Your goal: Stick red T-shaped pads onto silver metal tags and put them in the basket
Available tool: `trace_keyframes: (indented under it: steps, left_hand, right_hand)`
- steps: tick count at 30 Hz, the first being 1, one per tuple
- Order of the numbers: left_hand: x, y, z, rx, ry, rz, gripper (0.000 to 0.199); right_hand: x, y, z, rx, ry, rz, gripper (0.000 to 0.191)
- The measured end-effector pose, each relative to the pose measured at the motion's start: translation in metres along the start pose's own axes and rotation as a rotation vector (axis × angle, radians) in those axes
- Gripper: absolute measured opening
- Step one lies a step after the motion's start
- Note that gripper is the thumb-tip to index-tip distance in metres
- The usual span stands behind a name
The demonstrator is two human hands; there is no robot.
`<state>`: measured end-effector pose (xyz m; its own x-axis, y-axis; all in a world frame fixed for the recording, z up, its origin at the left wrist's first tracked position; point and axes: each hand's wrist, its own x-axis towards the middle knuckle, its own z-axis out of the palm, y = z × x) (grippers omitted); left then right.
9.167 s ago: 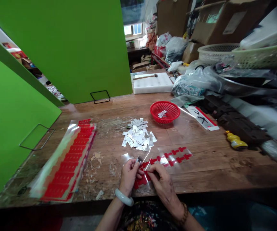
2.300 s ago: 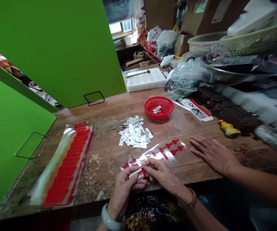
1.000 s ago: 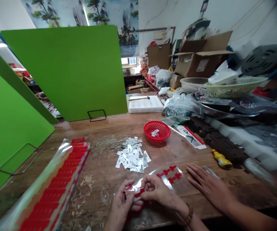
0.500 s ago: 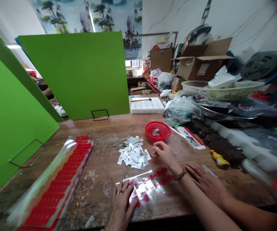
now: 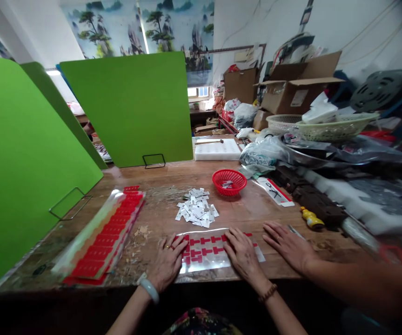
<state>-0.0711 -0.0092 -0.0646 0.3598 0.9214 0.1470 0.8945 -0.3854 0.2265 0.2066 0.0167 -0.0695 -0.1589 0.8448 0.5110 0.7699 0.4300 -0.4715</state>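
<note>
A clear sheet with rows of red T-shaped stickers (image 5: 206, 251) lies flat at the table's front edge. My left hand (image 5: 169, 263) rests on the sheet's left end, fingers stretched out. On its right part lies my right hand (image 5: 243, 256), palm down with fingers extended, covering some of the stickers. Just beyond the sheet is a loose pile of small flat silvery plates (image 5: 197, 208). Behind it, to the right, stands a red plastic basket (image 5: 230, 192) with a few similar plates inside.
Another person's hand (image 5: 288, 244) lies flat right of the sheet. A stack of red sticker sheets (image 5: 106, 235) is at left, below green boards (image 5: 127, 111). A yellow bottle (image 5: 311, 218) and a white foam block (image 5: 218, 150) are also on the table (image 5: 166, 174).
My right hand has come down from beside the plate pile onto the sheet and opened flat. My left hand stays on the sheet's left end. The view has shifted.
</note>
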Motion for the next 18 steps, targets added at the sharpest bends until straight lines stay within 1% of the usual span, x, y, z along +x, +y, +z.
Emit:
trace_keyframes:
  steps: [2,7,10,14,18]
  left_hand:
    - [0.000,0.004,-0.001,0.015,0.013,-0.008,0.047]
    - [-0.001,0.005,-0.004,0.027,-0.013,-0.008,0.049]
    - [-0.001,0.002,-0.001,0.028,0.013,0.008,0.048]
    - [-0.001,-0.003,0.006,0.027,0.052,0.011,0.039]
    - [0.000,-0.006,0.008,0.015,0.043,0.028,0.042]
  right_hand:
    - [-0.002,0.003,0.005,-0.029,-0.022,0.015,0.027]
    - [-0.005,0.011,0.014,-0.057,-0.056,0.001,0.030]
    - [-0.005,0.014,0.017,-0.089,-0.084,-0.021,0.032]
    - [-0.004,0.015,0.017,-0.120,-0.101,-0.031,0.031]
    - [-0.004,0.013,0.016,-0.126,-0.101,-0.020,0.030]
